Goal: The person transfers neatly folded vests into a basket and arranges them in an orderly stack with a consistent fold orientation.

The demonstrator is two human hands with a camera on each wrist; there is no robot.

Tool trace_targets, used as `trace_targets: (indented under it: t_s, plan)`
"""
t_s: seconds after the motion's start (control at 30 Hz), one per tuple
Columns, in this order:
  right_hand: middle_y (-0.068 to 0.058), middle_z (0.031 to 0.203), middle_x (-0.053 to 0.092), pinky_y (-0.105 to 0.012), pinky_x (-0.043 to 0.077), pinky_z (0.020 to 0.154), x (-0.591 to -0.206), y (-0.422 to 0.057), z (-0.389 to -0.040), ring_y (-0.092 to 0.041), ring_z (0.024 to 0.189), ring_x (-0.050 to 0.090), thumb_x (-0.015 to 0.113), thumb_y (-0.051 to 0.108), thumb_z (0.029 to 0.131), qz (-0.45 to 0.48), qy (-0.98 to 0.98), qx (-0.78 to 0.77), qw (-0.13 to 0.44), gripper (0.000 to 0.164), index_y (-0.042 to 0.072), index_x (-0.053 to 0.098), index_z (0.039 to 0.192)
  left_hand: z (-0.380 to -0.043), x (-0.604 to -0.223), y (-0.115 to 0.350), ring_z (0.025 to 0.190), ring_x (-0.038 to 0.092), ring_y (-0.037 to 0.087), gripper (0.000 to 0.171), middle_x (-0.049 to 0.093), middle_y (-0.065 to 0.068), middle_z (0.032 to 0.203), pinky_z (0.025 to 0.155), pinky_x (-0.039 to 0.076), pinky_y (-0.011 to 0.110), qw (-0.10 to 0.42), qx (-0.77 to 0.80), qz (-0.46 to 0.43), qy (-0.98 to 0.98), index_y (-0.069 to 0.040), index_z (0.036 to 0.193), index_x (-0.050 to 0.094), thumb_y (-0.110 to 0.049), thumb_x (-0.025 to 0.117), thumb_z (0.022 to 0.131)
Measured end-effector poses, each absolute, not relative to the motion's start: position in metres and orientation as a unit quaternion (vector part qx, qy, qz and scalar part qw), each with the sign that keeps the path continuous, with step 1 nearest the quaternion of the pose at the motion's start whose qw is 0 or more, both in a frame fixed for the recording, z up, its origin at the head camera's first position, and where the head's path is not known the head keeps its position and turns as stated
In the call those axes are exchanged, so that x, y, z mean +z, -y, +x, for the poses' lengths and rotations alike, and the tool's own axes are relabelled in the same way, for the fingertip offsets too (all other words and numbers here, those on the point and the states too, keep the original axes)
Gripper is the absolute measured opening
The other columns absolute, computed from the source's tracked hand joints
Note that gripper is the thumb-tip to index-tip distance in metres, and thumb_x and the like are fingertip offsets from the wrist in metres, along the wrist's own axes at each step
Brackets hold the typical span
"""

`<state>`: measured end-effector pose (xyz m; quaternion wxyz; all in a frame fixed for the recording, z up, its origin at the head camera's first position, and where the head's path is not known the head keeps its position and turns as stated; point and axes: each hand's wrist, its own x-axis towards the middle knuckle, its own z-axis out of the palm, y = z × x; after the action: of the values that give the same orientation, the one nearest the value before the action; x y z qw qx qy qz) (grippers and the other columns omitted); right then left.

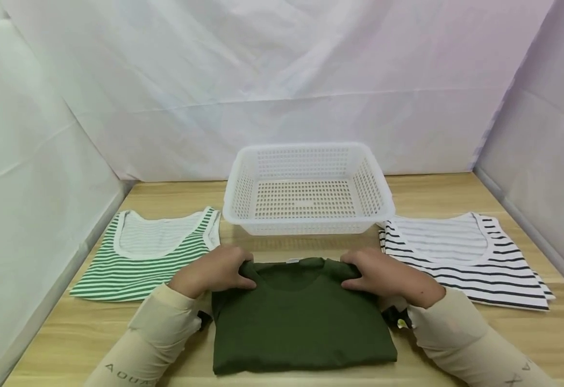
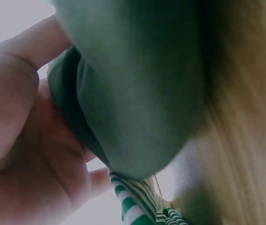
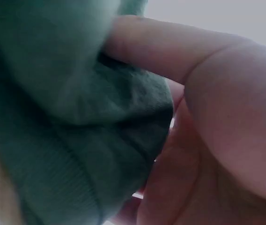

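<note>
A folded dark green T-shirt (image 1: 301, 322) lies in front of me, its neckline at the far side. My left hand (image 1: 223, 271) grips its far left shoulder, thumb on top and fingers beneath. On the far right shoulder my right hand (image 1: 378, 274) has the same hold. In the left wrist view the green cloth (image 2: 133, 93) bulges between thumb and fingers. Layered folds of the shirt (image 3: 77, 154) sit in the right hand's pinch in the right wrist view.
Behind the shirt stands a white plastic basket (image 1: 235, 212) with nothing in it. A green-and-white striped top (image 1: 156, 274) lies folded at left, a black-and-white striped top (image 1: 475, 277) at right. White cloth walls (image 1: 286, 97) enclose the wooden table (image 1: 456, 193) at back and sides.
</note>
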<state>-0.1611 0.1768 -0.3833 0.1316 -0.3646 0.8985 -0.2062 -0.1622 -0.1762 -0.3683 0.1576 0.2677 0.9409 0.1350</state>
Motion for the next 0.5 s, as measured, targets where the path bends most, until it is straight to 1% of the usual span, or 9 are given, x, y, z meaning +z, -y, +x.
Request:
trace_targets:
  t_s: [0.1, 0.23, 0.3, 0.4, 0.5]
  plan:
    - [0.010, 0.073, 0.049, -0.022, 0.038, 0.058, -0.378, -0.180, -0.160, -0.001, 0.062, 0.042, 0.073, 0.026, 0.092, -0.377, -0.891, -0.208, 0.146, 0.019, 0.019, 0.057, 0.085, -0.161, -0.370, 0.174, 0.059, 0.042, 0.007, 0.026, 0.049, -0.009, 0.065, 0.055, 0.036, 0.025, 0.126, 0.140, 0.280, -0.941, -0.023, 0.077, 0.059, -0.034, 0.082, 0.083]
    - [0.008, 0.073, 0.049, -0.022, 0.040, 0.059, -0.373, -0.184, -0.159, -0.002, 0.061, 0.044, 0.071, 0.023, 0.094, -0.365, -0.888, -0.215, 0.180, 0.018, 0.018, 0.056, 0.087, -0.161, -0.371, 0.171, 0.060, 0.047, 0.004, 0.023, 0.054, -0.013, 0.069, 0.057, 0.040, 0.024, 0.074, 0.143, 0.292, -0.943, -0.025, 0.084, 0.062, -0.038, 0.081, 0.084]
    - [0.007, 0.073, 0.049, -0.023, 0.041, 0.058, -0.372, -0.186, -0.159, -0.002, 0.060, 0.046, 0.070, 0.023, 0.095, -0.352, -0.890, -0.218, 0.192, 0.016, 0.019, 0.056, 0.089, -0.163, -0.371, 0.173, 0.062, 0.049, 0.003, 0.021, 0.056, -0.015, 0.072, 0.059, 0.043, 0.025, 0.066, 0.142, 0.295, -0.943, -0.026, 0.088, 0.064, -0.038, 0.081, 0.084]
    - [0.006, 0.074, 0.050, -0.024, 0.042, 0.058, -0.372, -0.188, -0.160, -0.003, 0.060, 0.048, 0.068, 0.023, 0.097, -0.341, -0.892, -0.221, 0.199, 0.014, 0.019, 0.055, 0.092, -0.166, -0.365, 0.178, 0.068, 0.052, 0.005, 0.021, 0.060, -0.014, 0.080, 0.065, 0.046, 0.028, 0.087, 0.150, 0.304, -0.937, -0.027, 0.095, 0.066, -0.031, 0.082, 0.084]
    - [0.007, 0.074, 0.050, -0.024, 0.043, 0.058, -0.372, -0.188, -0.160, -0.003, 0.060, 0.048, 0.067, 0.023, 0.097, -0.347, -0.891, -0.218, 0.194, 0.013, 0.019, 0.056, 0.093, -0.167, -0.358, 0.188, 0.078, 0.056, 0.006, 0.023, 0.064, -0.014, 0.090, 0.073, 0.049, 0.031, 0.136, 0.163, 0.303, -0.929, -0.028, 0.101, 0.067, -0.024, 0.081, 0.084]
